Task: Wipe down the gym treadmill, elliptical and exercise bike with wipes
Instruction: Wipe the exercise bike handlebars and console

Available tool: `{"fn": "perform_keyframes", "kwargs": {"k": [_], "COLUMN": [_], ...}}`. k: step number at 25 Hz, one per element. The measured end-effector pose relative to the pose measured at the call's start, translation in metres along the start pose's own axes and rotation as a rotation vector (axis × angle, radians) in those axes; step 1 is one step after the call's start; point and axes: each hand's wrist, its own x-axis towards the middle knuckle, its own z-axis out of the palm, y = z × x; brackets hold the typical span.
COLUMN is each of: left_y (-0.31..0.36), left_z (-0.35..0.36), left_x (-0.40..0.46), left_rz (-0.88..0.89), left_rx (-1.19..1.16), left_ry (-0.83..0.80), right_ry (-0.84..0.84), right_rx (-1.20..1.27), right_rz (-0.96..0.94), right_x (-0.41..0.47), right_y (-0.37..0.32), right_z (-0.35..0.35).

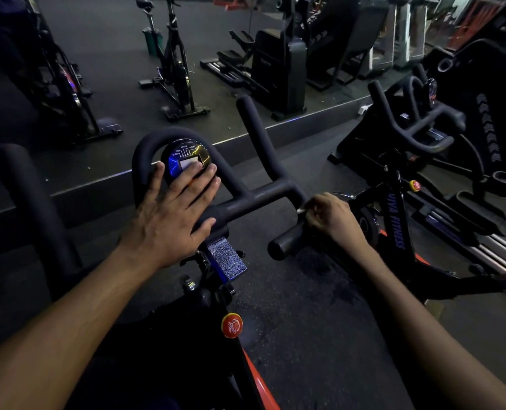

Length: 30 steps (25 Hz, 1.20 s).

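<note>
A black exercise bike's handlebar (263,196) fills the middle of the head view, with a round console (186,161) inside its front loop. My left hand (171,214) lies flat with straight fingers over the lower part of the console and the bar beneath it. My right hand (331,220) curls around the right handlebar grip (287,244), and a small bit of white wipe (300,210) shows between its fingers and the bar. Most of the wipe is hidden in the hand.
A red stop knob (232,325) sits on the bike's frame below the handlebar. A second bike (408,184) stands close on the right. A floor mirror edge (245,137) runs ahead, reflecting bikes and an elliptical (278,69). Another padded bar (38,208) rises at left.
</note>
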Motion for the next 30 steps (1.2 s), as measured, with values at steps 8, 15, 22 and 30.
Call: {"fn": "perform_keyframes", "kwargs": {"k": [8,15,22,30], "left_y": [0.002,0.002,0.002,0.001], "left_z": [-0.001,0.001,0.002,-0.008], "left_x": [0.0,0.0,0.0,0.0], "left_rz": [0.001,0.002,-0.01,-0.015], "left_rx": [0.007,0.021,0.03,0.002], "left_ry": [-0.001,0.006,-0.028,-0.111], "right_ry": [0.023,0.034,0.114,0.199], "right_rx": [0.121,0.003,0.023,0.278], "right_rz": [-0.107,-0.112,-0.217,-0.172], "right_x": [-0.069,-0.017,0.055,0.05], "right_y": [-0.076,0.004,0.009,-0.044], "right_z": [0.015,0.003,0.016,0.018]}}
